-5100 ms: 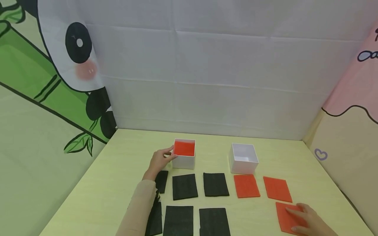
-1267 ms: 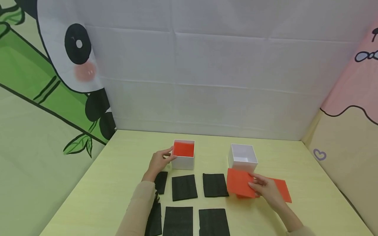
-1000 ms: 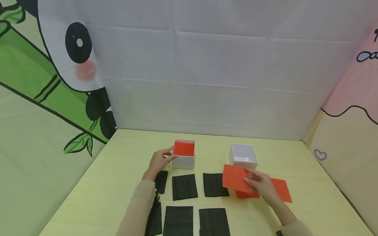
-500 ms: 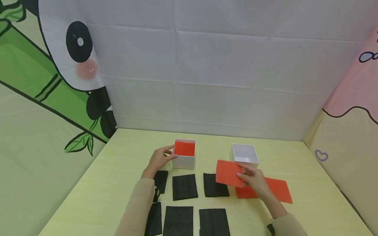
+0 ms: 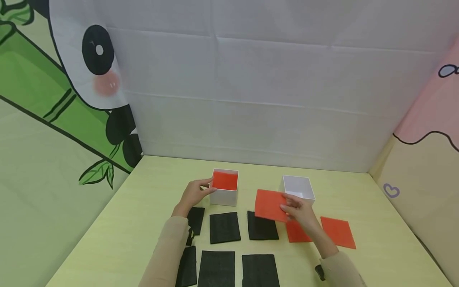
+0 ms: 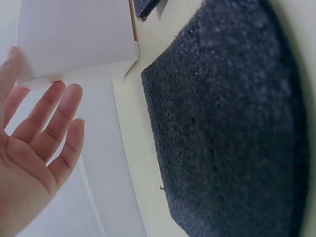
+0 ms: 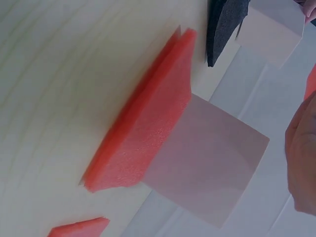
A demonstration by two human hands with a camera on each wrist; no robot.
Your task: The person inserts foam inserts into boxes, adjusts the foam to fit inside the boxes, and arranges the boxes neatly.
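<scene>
My right hand pinches a red foam-like square by its right edge. The square hangs above the table, in front of the right white box, partly over a black square. In the right wrist view my right hand shows only in part at the right edge. My left hand touches the left side and near corner of the left white box, inside which red shows. Its fingers lie loosely extended against the box in the left wrist view, beside a large black square.
Two red squares lie at right: one partly under my right hand, another farther right. Several black squares lie in two rows at the middle and left. A white backdrop rises behind the pale table.
My right hand has picked up the red square from the front right and carried it left and away from me, moving farther left over the last second. My left hand stays at the box.
</scene>
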